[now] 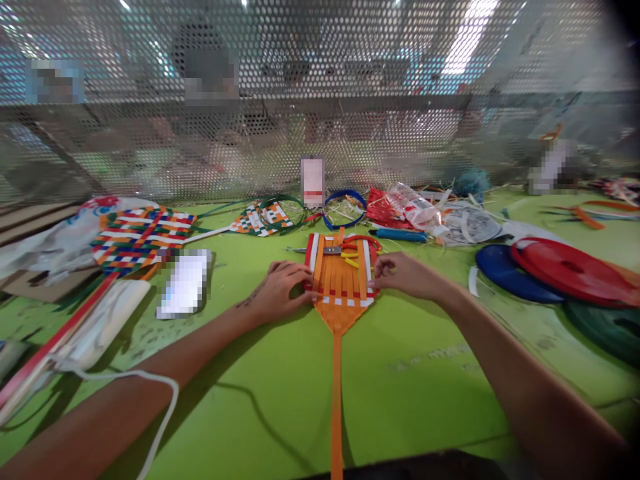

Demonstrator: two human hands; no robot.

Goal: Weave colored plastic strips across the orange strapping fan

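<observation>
1. A green table (260, 400) fills the view, scuffed and marked with faint writing; a perforated metal screen (150, 133) stands along its far edge, with a blurred room and ceiling lights behind it.
2. At the left edge lie a white bag (45, 243), a flat white pouch (100, 327) with a white cord (160, 400), and a finished fan (140, 237) woven in many colours.
3. Near the far edge, left of the middle, a smaller fan (263, 219) lies beside a blue ring (345, 208).
4. The left hand (280, 290) rests on the table, fingers curled and pressing the left side of the orange fan (341, 280).
5. That orange fan lies flat in the middle of the table, its long handle running to the near edge, red and white strips crossing its orange ones. Scissors (320, 251) lie just past its top.
6. The right hand (403, 275) pinches the orange fan's right side, fingers closed on a strip end.
7. Toward the right edge sit a plastic bottle (415, 207), a blue reel (510, 273), a red reel (575, 270) overlapping it, and a green reel (607, 330).
</observation>
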